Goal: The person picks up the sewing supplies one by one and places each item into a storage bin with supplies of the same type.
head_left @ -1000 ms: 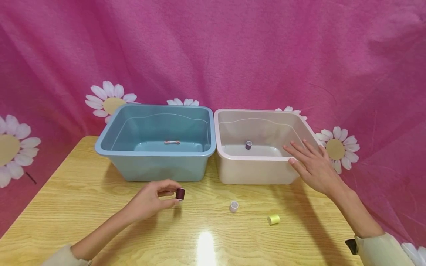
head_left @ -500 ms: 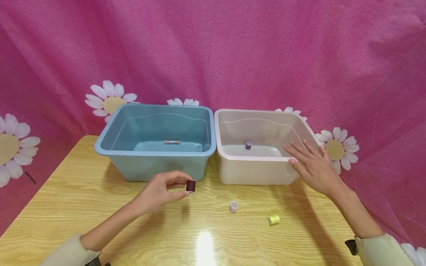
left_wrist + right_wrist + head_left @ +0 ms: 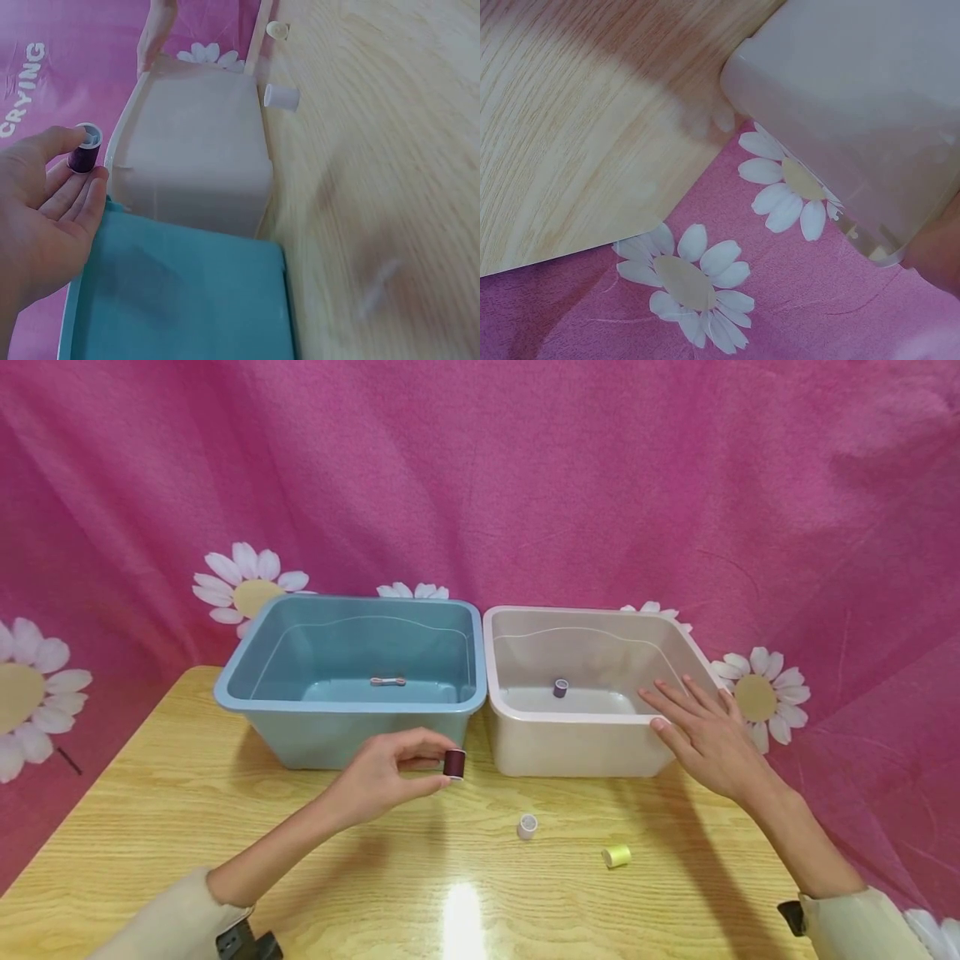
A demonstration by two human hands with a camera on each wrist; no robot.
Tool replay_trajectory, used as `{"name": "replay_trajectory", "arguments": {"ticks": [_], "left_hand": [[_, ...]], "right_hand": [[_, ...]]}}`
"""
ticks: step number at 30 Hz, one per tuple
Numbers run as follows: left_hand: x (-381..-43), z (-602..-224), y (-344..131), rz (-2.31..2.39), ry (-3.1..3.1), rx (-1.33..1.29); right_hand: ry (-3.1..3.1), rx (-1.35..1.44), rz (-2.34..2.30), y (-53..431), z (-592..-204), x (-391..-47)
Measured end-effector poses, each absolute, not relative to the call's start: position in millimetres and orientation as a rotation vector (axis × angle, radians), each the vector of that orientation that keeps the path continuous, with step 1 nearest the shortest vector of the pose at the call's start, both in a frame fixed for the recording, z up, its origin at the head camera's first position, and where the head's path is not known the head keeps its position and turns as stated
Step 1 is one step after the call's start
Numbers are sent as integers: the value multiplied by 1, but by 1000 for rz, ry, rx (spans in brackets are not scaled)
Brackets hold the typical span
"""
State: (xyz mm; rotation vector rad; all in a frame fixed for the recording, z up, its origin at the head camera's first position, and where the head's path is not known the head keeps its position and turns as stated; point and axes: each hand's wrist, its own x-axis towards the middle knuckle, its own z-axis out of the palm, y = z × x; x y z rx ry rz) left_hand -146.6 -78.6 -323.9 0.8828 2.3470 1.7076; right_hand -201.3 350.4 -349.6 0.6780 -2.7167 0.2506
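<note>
My left hand (image 3: 393,775) pinches a dark maroon thread spool (image 3: 454,764) between thumb and fingers, raised in front of the blue bin (image 3: 360,739) near its right corner. The left wrist view shows the spool (image 3: 84,154) with its pale end under the thumb. My right hand (image 3: 705,735) lies with straight, spread fingers over the front right corner of the pale pink bin (image 3: 577,747). Inside that bin is a dark purple spool (image 3: 560,688). A white spool (image 3: 527,827) and a yellow spool (image 3: 617,857) are on the table.
The bins stand side by side on the wooden table (image 3: 360,902). In the blue bin lies a small pinkish-white bundle (image 3: 387,681). Behind hangs a pink curtain (image 3: 480,485) with white daisies.
My left hand has carried the maroon spool to the right and upward, from left of the blue bin's front corner toward the pink bin. The right hand has stayed put.
</note>
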Motion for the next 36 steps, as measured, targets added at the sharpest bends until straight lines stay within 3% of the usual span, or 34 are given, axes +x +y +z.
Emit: {"name": "replay_trajectory", "arguments": {"ticks": [25,36], "left_hand": [[-160,-298,-47,1707,2338,941],[-181,-290,-29,1745,2285,968]], "right_hand": [[-2709,684,225,352,-351,-203],[-2716,677,233,351,-350,-202]]}}
